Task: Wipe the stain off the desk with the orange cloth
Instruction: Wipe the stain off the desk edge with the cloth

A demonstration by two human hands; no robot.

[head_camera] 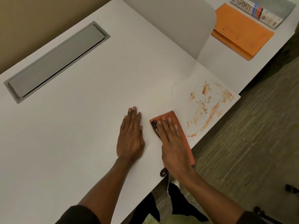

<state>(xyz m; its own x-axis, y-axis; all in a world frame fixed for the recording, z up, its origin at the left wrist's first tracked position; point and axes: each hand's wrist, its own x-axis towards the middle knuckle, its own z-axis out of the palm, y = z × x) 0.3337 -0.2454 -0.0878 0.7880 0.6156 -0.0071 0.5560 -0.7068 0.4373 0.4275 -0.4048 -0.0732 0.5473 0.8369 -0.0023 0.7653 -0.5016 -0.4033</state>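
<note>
An orange-brown smeared stain (208, 105) covers the near right corner of the white desk (90, 88). Just left of it lies the folded orange cloth (171, 116), with a dark mark on its left edge. My right hand (173, 143) lies flat on top of the cloth, fingers straight and pressed down, covering most of it. My left hand (131, 135) rests flat on the bare desk a little left of the cloth, palm down, holding nothing. The cloth's far edge stops short of the stain.
A grey cable hatch (55, 62) is set into the desk at the far left. A translucent divider panel (178, 25) stands at the back. On the neighbouring desk lie an orange envelope (241, 33) and a magazine (262, 12). Carpet floor (250, 143) lies past the right edge.
</note>
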